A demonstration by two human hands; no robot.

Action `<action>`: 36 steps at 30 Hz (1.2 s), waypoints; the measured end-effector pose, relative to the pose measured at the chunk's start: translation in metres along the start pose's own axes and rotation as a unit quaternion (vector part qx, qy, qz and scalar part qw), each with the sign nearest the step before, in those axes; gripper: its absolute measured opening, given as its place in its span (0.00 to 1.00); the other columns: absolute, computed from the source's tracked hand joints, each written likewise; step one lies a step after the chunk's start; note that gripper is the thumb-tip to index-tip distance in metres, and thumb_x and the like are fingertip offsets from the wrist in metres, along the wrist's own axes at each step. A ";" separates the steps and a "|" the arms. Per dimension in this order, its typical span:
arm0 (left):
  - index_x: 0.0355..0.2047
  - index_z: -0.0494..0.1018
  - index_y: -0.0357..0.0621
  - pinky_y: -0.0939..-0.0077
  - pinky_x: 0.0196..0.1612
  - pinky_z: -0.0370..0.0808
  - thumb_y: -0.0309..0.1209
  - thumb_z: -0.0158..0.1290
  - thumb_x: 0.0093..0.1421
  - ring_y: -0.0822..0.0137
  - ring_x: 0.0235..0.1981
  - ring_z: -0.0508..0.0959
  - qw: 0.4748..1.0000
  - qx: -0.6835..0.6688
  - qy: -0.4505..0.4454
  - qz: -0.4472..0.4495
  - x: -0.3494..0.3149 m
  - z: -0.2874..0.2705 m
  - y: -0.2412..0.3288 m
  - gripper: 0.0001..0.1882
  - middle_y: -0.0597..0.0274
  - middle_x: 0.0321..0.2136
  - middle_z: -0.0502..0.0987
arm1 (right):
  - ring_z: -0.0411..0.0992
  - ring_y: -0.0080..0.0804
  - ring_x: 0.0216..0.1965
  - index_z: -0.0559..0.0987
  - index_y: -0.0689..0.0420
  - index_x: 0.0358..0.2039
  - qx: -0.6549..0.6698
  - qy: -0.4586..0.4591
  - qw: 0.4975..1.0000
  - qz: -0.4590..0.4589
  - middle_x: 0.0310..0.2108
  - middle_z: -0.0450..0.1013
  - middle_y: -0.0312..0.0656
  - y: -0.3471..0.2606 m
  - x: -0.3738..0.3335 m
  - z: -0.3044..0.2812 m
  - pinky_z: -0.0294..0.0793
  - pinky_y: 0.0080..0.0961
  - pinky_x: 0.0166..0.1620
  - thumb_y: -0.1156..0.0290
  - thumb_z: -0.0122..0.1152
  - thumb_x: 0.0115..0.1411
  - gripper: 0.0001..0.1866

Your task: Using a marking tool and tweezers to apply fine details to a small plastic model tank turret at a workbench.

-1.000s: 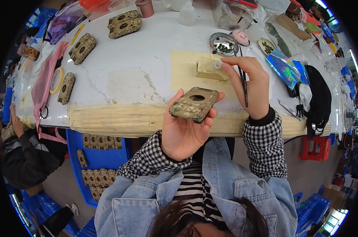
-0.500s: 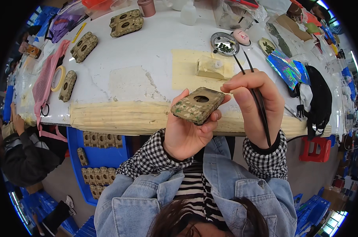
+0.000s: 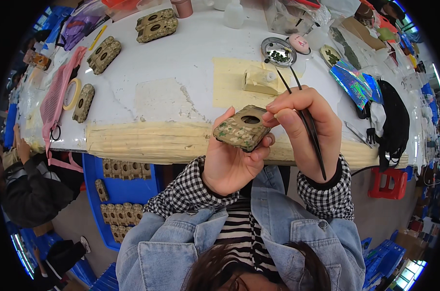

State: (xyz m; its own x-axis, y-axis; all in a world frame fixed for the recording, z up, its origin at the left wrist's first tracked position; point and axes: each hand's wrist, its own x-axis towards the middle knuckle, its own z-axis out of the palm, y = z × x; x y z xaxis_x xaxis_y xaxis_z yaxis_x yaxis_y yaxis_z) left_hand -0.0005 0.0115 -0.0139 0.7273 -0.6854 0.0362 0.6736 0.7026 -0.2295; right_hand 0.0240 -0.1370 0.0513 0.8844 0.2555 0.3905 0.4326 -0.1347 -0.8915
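Observation:
My left hand [image 3: 232, 162] grips a camouflage-patterned plastic casing [image 3: 239, 135] by its sides, tilted, with its round hole facing up. Black tweezers [image 3: 309, 130] lie across my right hand [image 3: 309, 128], their tips pointing away over the table. The right thumb and forefinger are pinched at the casing's right edge, beside the hole; whether a small piece sits between them I cannot make out. Beyond them stands a tape-wrapped block [image 3: 261, 80] with a small pale knob. A round metal dish [image 3: 270, 47] holds small dark green bits.
More camouflage casings [image 3: 157, 25] lie on the table's far left, near a tape roll [image 3: 71, 94] and pink mesh [image 3: 55, 104]. A blue tray [image 3: 128, 189] of casings sits below the table's left front edge. Holographic pouch [image 3: 348, 83] and black strap bag [image 3: 393, 121] lie right.
My right hand has shifted left, bringing its pinched fingertips onto the casing's edge, and the tweezers have swung along with it. The left hand still holds the casing.

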 end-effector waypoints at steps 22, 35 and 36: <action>0.57 0.52 0.29 0.84 0.27 0.76 0.55 0.34 0.62 0.68 0.26 0.73 1.000 -0.003 -0.012 -0.016 0.001 0.004 0.000 0.38 0.50 0.33 0.70 | 0.70 0.19 0.28 0.72 0.64 0.32 -0.009 0.085 0.996 -0.015 0.26 0.71 0.37 0.006 0.016 -0.013 0.70 0.16 0.33 0.74 0.55 0.60 0.06; 0.61 0.38 0.28 0.78 0.31 0.79 0.53 0.34 0.63 0.61 0.29 0.75 0.999 0.041 0.005 0.000 0.002 0.008 -0.006 0.41 0.47 0.33 0.68 | 0.70 0.37 0.32 0.75 0.61 0.37 -0.320 0.066 0.938 -0.114 0.28 0.72 0.44 0.036 0.032 -0.031 0.69 0.27 0.35 0.67 0.56 0.58 0.11; 0.61 0.34 0.29 0.78 0.31 0.79 0.52 0.35 0.62 0.60 0.29 0.75 0.999 0.052 0.017 0.001 0.001 0.009 -0.006 0.43 0.46 0.33 0.67 | 0.71 0.36 0.33 0.74 0.62 0.40 -0.269 0.073 0.956 -0.090 0.29 0.73 0.45 0.034 0.029 -0.037 0.69 0.26 0.36 0.65 0.52 0.60 0.14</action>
State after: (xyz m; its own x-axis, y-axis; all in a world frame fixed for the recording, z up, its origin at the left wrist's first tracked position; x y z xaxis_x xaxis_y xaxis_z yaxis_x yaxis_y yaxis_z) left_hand -0.0024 0.0081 -0.0040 0.7248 -0.6890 0.0032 0.6837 0.7186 -0.1274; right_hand 0.0705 -0.1698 0.0403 0.7847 0.1893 0.5903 0.5733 -0.5838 -0.5749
